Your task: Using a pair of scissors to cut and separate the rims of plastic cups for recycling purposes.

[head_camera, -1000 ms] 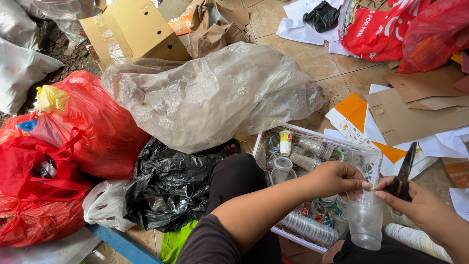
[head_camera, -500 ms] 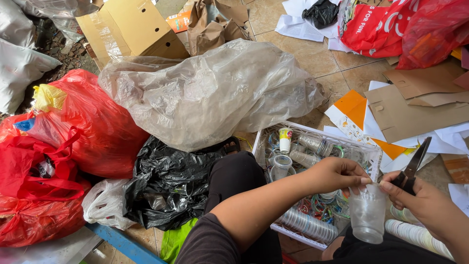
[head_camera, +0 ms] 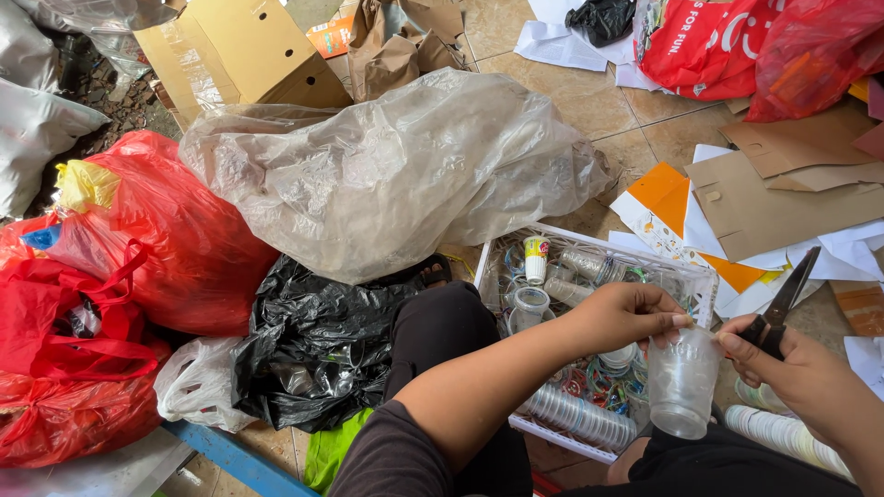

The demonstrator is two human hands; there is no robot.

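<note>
My left hand (head_camera: 624,316) pinches the rim of a clear plastic cup (head_camera: 682,383) and holds it upright over my lap. My right hand (head_camera: 794,370) grips a pair of black scissors (head_camera: 785,299), blades closed and pointing up and away, just right of the cup's rim. Under both hands lies a white wire basket (head_camera: 589,241) with several clear cups, a small white cup and coloured plastic rings in it.
A big clear plastic sack (head_camera: 396,170) lies ahead, a black bag (head_camera: 322,345) and red bags (head_camera: 138,267) at left. Cardboard box (head_camera: 230,55) at the back. Flattened cardboard and paper (head_camera: 783,198) lie on the tiled floor at right, stacked cups (head_camera: 783,437) by my right knee.
The scissors have tilted up and moved a little right, away from the cup's rim. My left hand keeps its hold on the cup, which has barely moved.
</note>
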